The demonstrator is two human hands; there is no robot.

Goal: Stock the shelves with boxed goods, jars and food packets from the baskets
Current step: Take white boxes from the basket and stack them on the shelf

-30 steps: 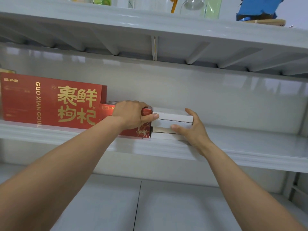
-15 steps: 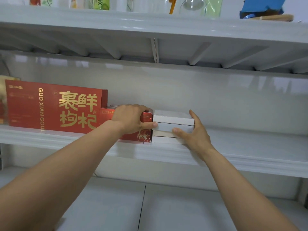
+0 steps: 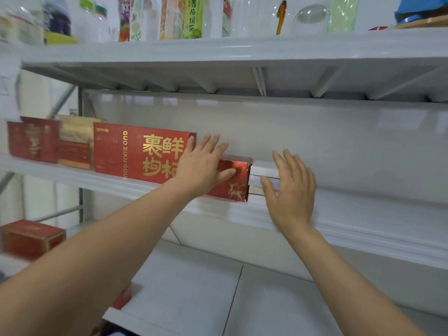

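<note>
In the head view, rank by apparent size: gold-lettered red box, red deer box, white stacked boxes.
Gold-lettered red box
Red deer box, white stacked boxes: unranked, left hand and right hand partly hide them.

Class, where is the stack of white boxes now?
Head view: the white boxes sit on the middle shelf, just right of the small red box, partly behind the right hand.

Open run: the middle shelf (image 3: pixel 363 214) lies bare to the right of the stacked white boxes (image 3: pixel 263 167), clear through to the back panel (image 3: pixel 327 141).
Blocked stretch: leftward, the deer-printed red box (image 3: pixel 236 180) and the large red gift box (image 3: pixel 135 151) stand packed, apparently touching.
Overhead: the upper shelf (image 3: pixel 242 49), with its ribbed underside, sits well above the boxes.
</note>
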